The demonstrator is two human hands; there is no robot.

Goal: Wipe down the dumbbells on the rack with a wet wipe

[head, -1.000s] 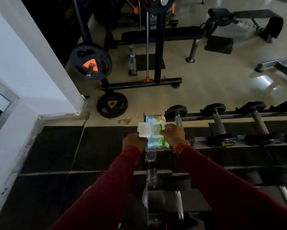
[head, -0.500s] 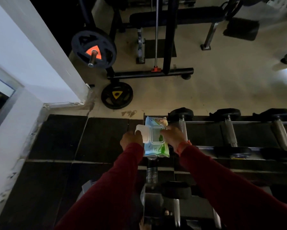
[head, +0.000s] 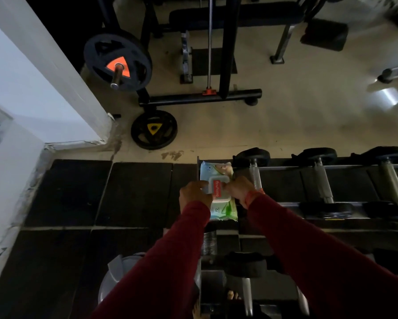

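A green and blue wet wipe pack (head: 218,210) lies on the left end of the dumbbell rack (head: 345,167). Its white flip lid (head: 218,192) with a red label is down over the opening. My left hand (head: 193,195) grips the lid's left edge, and my right hand (head: 238,188) holds the pack's right side at the lid. No loose wipe is visible. Black dumbbells with metal handles (head: 254,171) (head: 321,180) (head: 392,180) sit in a row on the upper tier to the right. Another dumbbell (head: 246,268) lies on the lower tier.
A clear plastic bottle (head: 209,244) stands below the pack. A grey round bin (head: 116,275) is at the lower left on black floor mats. Weight plates (head: 117,59) (head: 154,130), a machine frame (head: 202,97) and a bench stand beyond. A white wall (head: 32,93) is at the left.
The pack's lid, flipped open to the left before, is now closed. Both hands stayed at the pack, and the camera has tilted further down.
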